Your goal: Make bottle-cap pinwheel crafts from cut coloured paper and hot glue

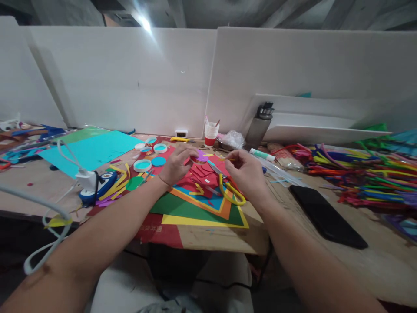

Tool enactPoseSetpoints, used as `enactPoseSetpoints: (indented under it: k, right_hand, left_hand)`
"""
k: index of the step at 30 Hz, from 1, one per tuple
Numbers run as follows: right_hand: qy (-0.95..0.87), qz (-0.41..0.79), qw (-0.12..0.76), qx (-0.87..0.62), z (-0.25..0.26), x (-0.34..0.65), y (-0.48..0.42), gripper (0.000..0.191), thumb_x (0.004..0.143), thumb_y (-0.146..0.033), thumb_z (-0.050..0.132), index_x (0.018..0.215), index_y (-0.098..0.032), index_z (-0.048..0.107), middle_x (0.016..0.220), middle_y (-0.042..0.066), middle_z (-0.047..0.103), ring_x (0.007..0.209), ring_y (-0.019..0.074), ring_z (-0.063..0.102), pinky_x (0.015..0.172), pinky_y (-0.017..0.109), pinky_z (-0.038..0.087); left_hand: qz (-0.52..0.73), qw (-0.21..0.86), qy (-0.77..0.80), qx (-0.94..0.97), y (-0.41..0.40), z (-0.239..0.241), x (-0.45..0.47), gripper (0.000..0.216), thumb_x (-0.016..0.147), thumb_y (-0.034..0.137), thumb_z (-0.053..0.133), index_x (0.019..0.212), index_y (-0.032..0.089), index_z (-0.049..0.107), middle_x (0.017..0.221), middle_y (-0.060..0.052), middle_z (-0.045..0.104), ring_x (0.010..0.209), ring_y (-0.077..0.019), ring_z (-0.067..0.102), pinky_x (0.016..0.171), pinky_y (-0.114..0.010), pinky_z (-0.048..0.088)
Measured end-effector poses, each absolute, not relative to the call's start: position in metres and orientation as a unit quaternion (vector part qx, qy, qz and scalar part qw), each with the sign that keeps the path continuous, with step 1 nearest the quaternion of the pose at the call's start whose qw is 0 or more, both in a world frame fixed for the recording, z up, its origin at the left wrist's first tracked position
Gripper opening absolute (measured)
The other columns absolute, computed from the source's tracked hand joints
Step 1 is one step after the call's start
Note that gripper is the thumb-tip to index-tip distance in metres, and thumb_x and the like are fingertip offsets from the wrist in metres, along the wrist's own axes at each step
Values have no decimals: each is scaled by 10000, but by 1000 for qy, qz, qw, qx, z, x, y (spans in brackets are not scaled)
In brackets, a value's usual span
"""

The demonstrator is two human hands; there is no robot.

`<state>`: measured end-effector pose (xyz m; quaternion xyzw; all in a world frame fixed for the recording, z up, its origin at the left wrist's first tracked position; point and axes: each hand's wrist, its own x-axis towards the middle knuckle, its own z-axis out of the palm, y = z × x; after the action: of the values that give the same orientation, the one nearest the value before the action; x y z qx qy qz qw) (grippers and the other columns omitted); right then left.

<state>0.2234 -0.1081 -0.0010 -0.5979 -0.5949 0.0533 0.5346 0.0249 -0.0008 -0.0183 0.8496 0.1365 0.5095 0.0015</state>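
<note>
My left hand (178, 165) grips a small round piece with purple paper (202, 155) on it, held above the sheets. A short yellow bit shows at its edge. To the right, my right hand (243, 171) is closed in a pinch, with what looks like a thin yellow paper strip (229, 158) at the fingertips. Scissors with yellow handles (233, 195) lie just beneath it. Red paper pieces (203, 171) are spread below both hands, over stacked blue, orange, green and yellow sheets (192, 208).
Several round lids with blue paper (142, 165) stand left of my left hand. Turquoise paper (91, 152) lies further left, near a white charger (86, 179) with its cable. At right are a black phone (327, 215), a glue tube (262, 155), a bottle (259, 128) and pipe cleaners (361, 174).
</note>
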Motion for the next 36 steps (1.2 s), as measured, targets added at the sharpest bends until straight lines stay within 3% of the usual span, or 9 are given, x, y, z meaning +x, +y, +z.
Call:
enactPoseSetpoints:
  k: [13,22,36]
  right_hand:
    - [-659,-31,508,-554,-3,209,-113,66,811,-226,552,807,-188,606,786,44,636,673,149,557,663,277,454]
    - [-691,-76,506,-510,-3,204,-112,60,818,-183,586,762,-194,604,733,28,601,640,145,529,622,290,443]
    - [-721,-147,492,-466,-11,208,-105,72,807,-155,611,790,-225,620,891,55,658,906,236,580,817,409,468]
  left_hand:
    - [480,-33,86,873,-7,-18,32,205,819,80,533,929,235,609,985,-59,655,1001,-177,599,893,-362,499]
    - [495,-80,63,863,-11,-14,32,213,813,47,522,941,191,611,940,-65,668,957,-180,599,841,-344,505]
    - [491,-84,72,864,-10,-14,32,175,826,76,522,924,187,617,940,-71,670,963,-187,600,838,-342,491]
